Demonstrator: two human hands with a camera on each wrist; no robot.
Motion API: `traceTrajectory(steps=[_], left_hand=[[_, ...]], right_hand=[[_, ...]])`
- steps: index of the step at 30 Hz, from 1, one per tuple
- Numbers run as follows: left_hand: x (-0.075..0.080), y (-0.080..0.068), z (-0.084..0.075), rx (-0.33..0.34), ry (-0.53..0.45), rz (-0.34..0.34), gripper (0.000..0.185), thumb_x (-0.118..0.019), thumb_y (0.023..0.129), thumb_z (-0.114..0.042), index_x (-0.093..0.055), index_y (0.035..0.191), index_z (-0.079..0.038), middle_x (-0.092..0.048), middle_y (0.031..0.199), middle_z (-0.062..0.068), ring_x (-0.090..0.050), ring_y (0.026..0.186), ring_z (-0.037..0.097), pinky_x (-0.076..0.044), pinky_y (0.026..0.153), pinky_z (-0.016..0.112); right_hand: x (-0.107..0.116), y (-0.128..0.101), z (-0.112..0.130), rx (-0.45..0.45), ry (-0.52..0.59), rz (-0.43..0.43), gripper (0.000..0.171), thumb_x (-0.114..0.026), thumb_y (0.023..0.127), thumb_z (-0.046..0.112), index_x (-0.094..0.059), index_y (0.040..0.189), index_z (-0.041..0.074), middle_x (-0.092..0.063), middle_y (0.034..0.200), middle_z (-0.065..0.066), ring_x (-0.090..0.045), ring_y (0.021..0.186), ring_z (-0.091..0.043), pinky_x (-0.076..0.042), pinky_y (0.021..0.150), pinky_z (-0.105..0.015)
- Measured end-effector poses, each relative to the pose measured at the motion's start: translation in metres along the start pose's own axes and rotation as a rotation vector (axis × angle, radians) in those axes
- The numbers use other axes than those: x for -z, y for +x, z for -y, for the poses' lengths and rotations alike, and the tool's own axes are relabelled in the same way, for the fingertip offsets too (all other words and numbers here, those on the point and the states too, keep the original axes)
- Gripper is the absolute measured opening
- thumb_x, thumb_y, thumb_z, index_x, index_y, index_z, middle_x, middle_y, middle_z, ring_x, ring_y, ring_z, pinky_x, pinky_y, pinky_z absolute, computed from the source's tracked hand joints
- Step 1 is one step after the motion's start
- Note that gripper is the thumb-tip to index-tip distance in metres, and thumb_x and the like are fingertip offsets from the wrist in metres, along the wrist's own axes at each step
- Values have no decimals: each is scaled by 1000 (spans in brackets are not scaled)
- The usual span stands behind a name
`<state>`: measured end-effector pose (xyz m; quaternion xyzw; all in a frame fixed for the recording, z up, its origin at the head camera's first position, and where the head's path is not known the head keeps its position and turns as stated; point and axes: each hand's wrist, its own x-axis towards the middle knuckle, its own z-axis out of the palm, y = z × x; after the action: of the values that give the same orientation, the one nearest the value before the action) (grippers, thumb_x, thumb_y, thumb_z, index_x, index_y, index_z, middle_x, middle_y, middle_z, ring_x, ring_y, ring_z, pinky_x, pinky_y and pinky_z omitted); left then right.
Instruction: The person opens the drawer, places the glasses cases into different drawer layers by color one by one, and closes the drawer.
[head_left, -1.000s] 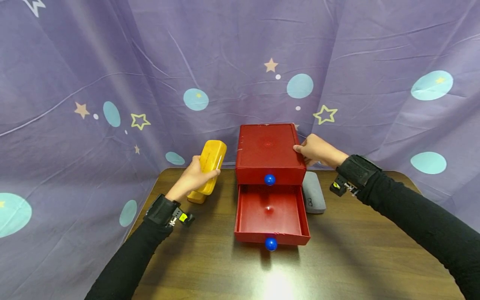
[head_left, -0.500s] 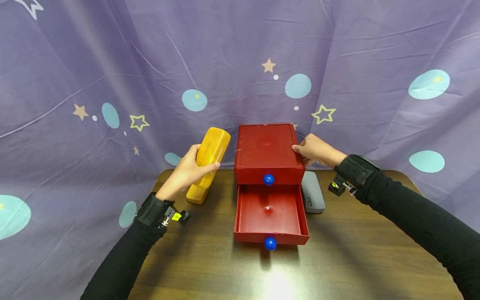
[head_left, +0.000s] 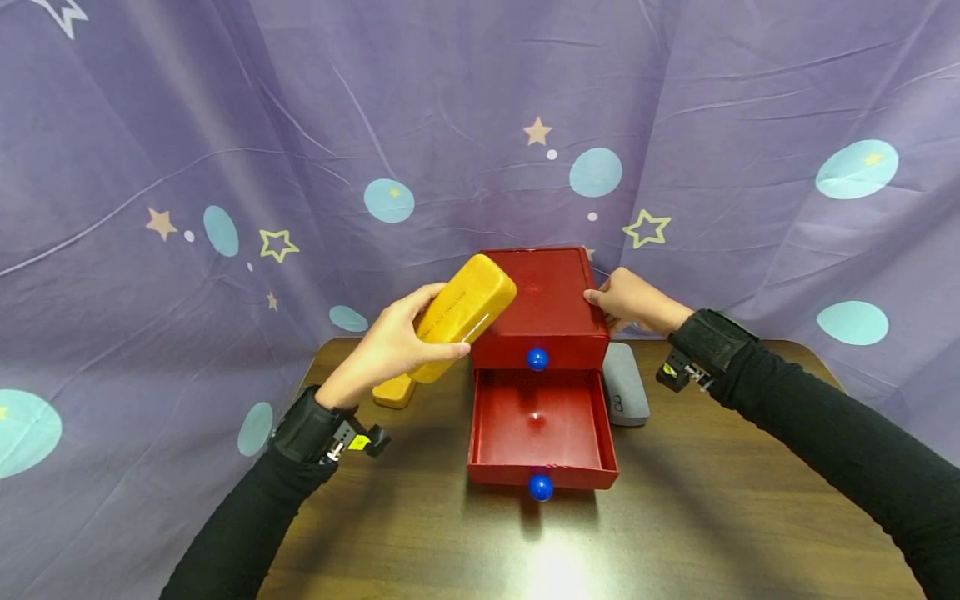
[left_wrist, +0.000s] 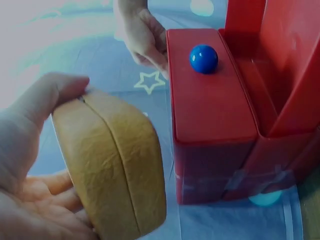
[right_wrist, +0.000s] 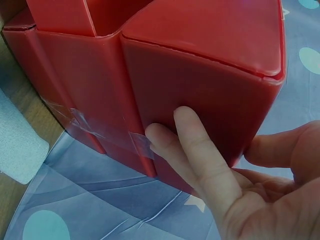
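Fingers and thumb of the left hand wrap a yellow oblong hard-shell case, holding it clear of the dark wooden table and tilted, its upper end over the left top edge of the red plastic two-drawer box. The left wrist view shows the same case lying across the palm, thumb on top, seam running lengthwise, just beside the box's front face.

The right hand grasps the box at its right rear corner: in the right wrist view the straight fingers press flat against the side wall while the thumb hooks round the back edge (a strip of clear tape runs along the wall just below them).

The box's lower drawer stands pulled out toward the person, nothing inside it, with a blue round knob at its front; the upper drawer is closed and carries a second blue knob.

Left of the box, a second yellow object rests on the table, partly hidden behind the lifted case. Right of the box, a grey fabric-covered oblong case lies close alongside the drawer. Behind the box hangs a purple cloth with stars and pale blue dots.
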<state>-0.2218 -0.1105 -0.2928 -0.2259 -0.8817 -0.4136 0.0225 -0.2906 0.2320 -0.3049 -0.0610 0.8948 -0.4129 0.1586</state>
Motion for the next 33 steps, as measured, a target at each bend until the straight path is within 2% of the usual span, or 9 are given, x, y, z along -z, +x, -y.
traceTrajectory(steps=[4,8,14,17,20,24,33], left_hand=[[-9,0,-7,-60,-57,39,79,-91,75,-20,-53,144,-14,-67,118,8,-64,95,22,-56,83,36],[-19,-1,-12,-90,-95,69,80,-92,74,-19,-52,143,-15,-66,119,7,-64,96,21,-55,85,35],[-30,-1,-20,-128,-177,133,77,-91,75,-17,-53,142,-18,-65,117,5,-62,99,19,-54,86,34],[-35,-1,-24,-144,-186,173,77,-91,75,-18,-53,141,-19,-66,117,2,-62,102,17,-54,88,33],[-40,0,-27,-155,-148,210,77,-92,74,-20,-53,141,-19,-66,117,0,-61,103,16,-54,90,32],[-46,3,-29,-171,-50,248,81,-92,73,-24,-53,143,-17,-67,118,1,-61,102,15,-53,89,29],[-60,7,-31,-231,90,375,81,-93,71,-26,-55,142,-14,-67,116,-1,-58,97,13,-50,83,24]], right_hand=[[0,0,0,6,-28,-15,44,-48,109,17,-63,115,-23,-72,102,-32,-75,79,-23,-64,71,-40],[-1,-1,1,11,-51,-22,43,-49,108,18,-66,111,-21,-74,94,-28,-73,74,-19,-64,68,-38],[-1,-2,1,19,-59,-22,44,-49,108,18,-65,112,-23,-73,96,-31,-74,75,-21,-64,68,-39],[-1,-3,1,24,-58,-24,44,-49,108,18,-64,113,-23,-73,95,-31,-74,76,-21,-64,68,-38],[0,-3,2,25,-58,-28,43,-49,108,18,-65,111,-23,-73,92,-30,-73,75,-21,-64,67,-38],[0,-3,1,23,-54,-29,43,-49,108,18,-65,110,-22,-73,90,-29,-72,73,-19,-63,65,-37],[-2,-2,-1,35,-25,-16,44,-46,109,17,-61,116,-24,-71,101,-34,-76,77,-23,-64,74,-42]])
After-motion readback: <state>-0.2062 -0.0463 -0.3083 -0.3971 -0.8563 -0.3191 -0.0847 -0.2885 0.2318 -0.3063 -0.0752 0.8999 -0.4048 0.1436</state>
